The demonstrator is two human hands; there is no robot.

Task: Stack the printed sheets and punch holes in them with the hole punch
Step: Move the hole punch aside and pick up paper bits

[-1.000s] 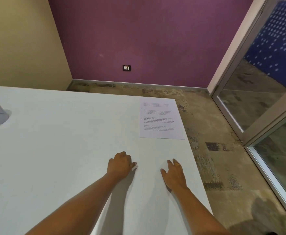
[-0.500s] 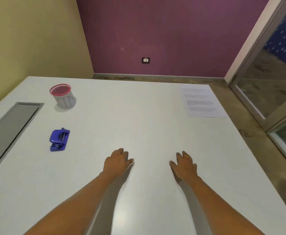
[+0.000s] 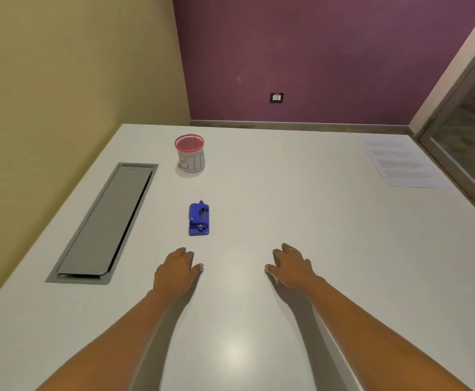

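Both empty hands, left hand (image 3: 177,273) and right hand (image 3: 292,266), are resting with loose fingers on the table (image 3: 258,198); the hole punch (image 3: 199,219) is now showing nearer, the printed sheets (image 3: 402,165) lying at the far right edge

A white desk (image 3: 287,193) fills most of the view, with a soft glare spot near its front edge. Set into its left side is a long grey cable hatch (image 3: 105,222) with a closed flap, running from front to back. Just right of the hatch's far end stands a small round cup (image 3: 189,153) with a red mesh rim and a pale wrap bearing the handwritten letters "BIN". Behind the desk, a yellow wall (image 3: 70,66) on the left meets a purple wall (image 3: 315,52) in a corner. A small dark socket plate (image 3: 276,97) sits low on the purple wall. A glass door (image 3: 470,131) in a pale frame stands at the far right.
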